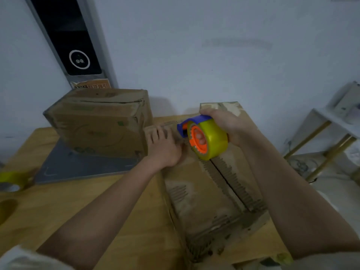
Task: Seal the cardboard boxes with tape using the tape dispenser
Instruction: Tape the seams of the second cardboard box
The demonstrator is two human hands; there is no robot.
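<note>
Box seam: the near cardboard box (pixel 210 184) lay at the table's (pixel 81 207) right edge, its centre seam untaped.
Dispenser: the tape dispenser (pixel 204 137) was gripped by the right hand (pixel 228 125) over the seam's far end.
Left hand: the left hand (pixel 163 147) was pressed flat, fingers straight, on the far flap.
Technique: the flaps would best be held closed and the roll drawn straight along the seam.
Beyond: a second box (pixel 101 121) stood toward the far left.

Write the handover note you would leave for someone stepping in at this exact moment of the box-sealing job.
Right hand grips the tape dispenser, its roll down on the near box at the far end of the centre seam.
Left hand lies flat on that box's top, fingers straight, beside the dispenser.
Second box stands behind on a grey board; whether it is taped is unclear.
A spare tape roll lies at the table's left edge.
Done: dispenser placed at the seam.
Left: the seam nearer the person looks untaped; run tape along it, then check the second box.
</note>
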